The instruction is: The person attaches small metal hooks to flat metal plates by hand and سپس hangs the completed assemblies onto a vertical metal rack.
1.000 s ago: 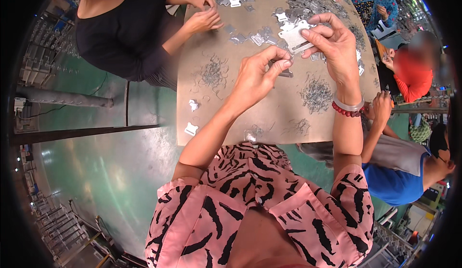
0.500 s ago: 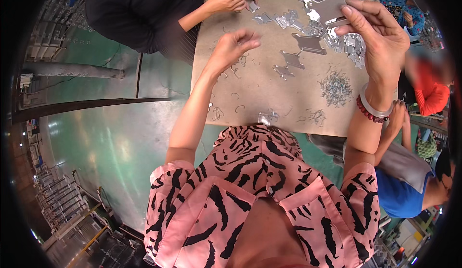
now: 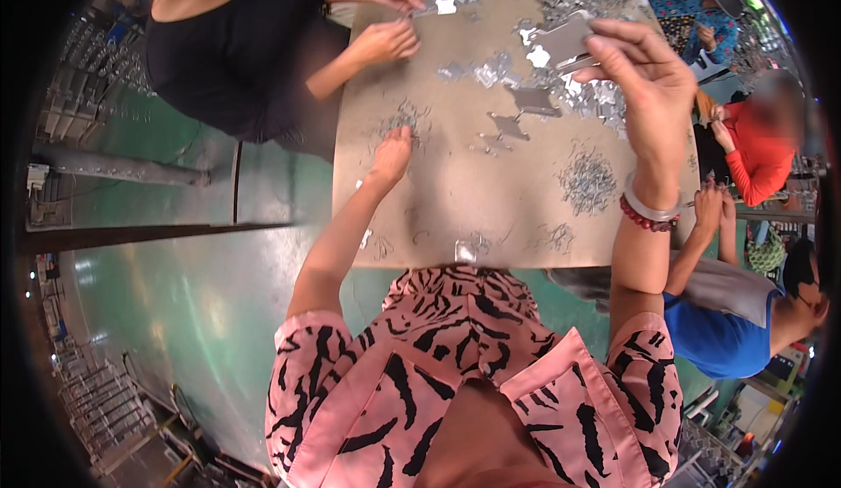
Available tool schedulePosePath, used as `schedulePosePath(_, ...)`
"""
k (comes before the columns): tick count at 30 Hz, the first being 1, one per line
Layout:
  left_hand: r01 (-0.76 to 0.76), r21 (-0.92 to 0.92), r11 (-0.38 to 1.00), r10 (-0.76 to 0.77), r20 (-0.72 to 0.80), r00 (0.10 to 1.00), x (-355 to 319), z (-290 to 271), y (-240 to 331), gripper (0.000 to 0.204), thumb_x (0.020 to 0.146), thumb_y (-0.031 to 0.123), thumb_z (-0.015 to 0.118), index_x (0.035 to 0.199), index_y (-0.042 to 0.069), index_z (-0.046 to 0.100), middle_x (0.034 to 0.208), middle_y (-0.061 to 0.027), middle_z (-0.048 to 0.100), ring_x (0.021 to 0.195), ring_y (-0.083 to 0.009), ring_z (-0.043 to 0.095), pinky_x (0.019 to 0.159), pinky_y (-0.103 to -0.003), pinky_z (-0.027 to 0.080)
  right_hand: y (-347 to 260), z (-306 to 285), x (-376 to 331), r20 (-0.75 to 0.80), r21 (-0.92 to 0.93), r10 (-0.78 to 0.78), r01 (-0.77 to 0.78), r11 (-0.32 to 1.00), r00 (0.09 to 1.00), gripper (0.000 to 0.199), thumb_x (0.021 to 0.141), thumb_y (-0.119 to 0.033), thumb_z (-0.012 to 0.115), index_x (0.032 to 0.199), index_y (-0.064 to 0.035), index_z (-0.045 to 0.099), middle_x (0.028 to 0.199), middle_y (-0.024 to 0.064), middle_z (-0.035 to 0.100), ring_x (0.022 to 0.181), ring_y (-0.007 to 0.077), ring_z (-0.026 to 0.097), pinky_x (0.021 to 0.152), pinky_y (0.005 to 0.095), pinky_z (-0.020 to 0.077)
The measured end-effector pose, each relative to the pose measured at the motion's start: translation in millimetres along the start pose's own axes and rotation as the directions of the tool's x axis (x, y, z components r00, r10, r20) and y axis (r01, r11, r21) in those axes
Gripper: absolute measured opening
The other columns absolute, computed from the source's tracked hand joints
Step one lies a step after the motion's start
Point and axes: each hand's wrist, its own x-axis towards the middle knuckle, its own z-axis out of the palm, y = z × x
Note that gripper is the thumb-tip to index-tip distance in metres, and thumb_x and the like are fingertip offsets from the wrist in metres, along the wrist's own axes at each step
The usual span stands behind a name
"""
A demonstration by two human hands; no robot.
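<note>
My right hand (image 3: 646, 76) is raised over the table, thumb and fingers gripping a flat grey metal plate (image 3: 562, 43) with shaped corners by its edge. Down on the tabletop, my left hand (image 3: 394, 153) reaches into a loose pile of small thin wire hooks (image 3: 405, 118). Its fingers are drawn together at the hooks, and whatever is between them is too small to make out. More metal plates (image 3: 533, 100) lie beneath and beside the raised one, some heaped in a stack. A denser heap of wire hooks (image 3: 587, 181) sits below my right hand.
The brown table (image 3: 491, 168) carries scattered hooks (image 3: 554, 238) and a small clear piece (image 3: 465, 250) near its front edge. At the far left, a co-worker in black (image 3: 236, 59) handles shiny metal pieces (image 3: 445, 4). Other people sit along the right side, one in red (image 3: 760, 151).
My left hand has come down from the air onto the hooks, and its fingers have closed. My right hand still holds the plate. The co-worker's hands have moved apart.
</note>
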Motion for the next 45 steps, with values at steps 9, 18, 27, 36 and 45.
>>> schedulePosePath(9,-0.154,-0.988,-0.007,-0.030,-0.153,0.988,62,-267,168,0.013,0.086,0.010,0.056,0.089,-0.002,0.058,0.087,-0.0066,0.061,0.074,-0.0120,0.058,0.070,-0.023,0.049,13,7,-6,0.039,-0.058,0.073,-0.071,0.996,0.997,0.017,0.080,-0.003,0.061,0.094,0.0064,0.062,0.085,0.0106,0.063,0.066,0.0148,0.064,0.059,0.0208,0.0474)
schedulePosePath(18,-0.167,-0.964,0.208,0.022,-0.166,0.986,80,-269,186,0.027,0.083,0.020,0.062,0.097,-0.002,0.060,0.095,-0.0041,0.059,0.090,-0.0089,0.051,0.083,-0.023,0.040,8,11,-16,0.046,-0.019,0.047,-0.046,0.999,0.998,0.014,0.081,-0.002,0.060,0.092,0.0051,0.063,0.084,0.0089,0.062,0.069,0.0144,0.063,0.061,0.0214,0.0469)
schedulePosePath(27,-0.306,-0.924,0.229,-0.120,-0.339,0.933,79,-262,204,0.019,0.083,0.014,0.061,0.088,-0.004,0.058,0.083,-0.0051,0.061,0.077,-0.0081,0.053,0.069,-0.023,0.045,18,11,-11,0.028,-0.150,-0.203,0.205,0.967,0.979,0.013,0.080,-0.001,0.060,0.092,0.0037,0.064,0.083,0.0082,0.063,0.069,0.0141,0.063,0.059,0.0213,0.0482)
schedulePosePath(36,-0.440,-0.854,0.277,-0.103,-0.482,0.870,70,-287,229,0.007,0.083,-0.004,0.054,0.089,-0.005,0.052,0.086,-0.0103,0.062,0.083,-0.0154,0.061,0.076,-0.024,0.048,117,-90,43,0.172,-0.125,0.300,-0.282,0.951,0.938,0.028,0.084,-0.020,0.056,0.097,0.0046,0.062,0.087,0.0153,0.063,0.069,0.0185,0.063,0.061,0.0281,0.0509)
schedulePosePath(45,-0.493,-0.707,0.508,-0.035,-0.589,0.808,63,-303,234,0.013,0.088,0.011,0.053,0.094,0.001,0.047,0.088,-0.0214,0.059,0.085,-0.0268,0.056,0.083,-0.038,0.042,387,-107,-67,0.086,-0.826,0.346,-0.127,0.549,0.934,0.031,0.074,-0.014,0.062,0.097,0.0051,0.055,0.097,0.0252,0.058,0.096,0.0394,0.053,0.083,0.0430,0.0435)
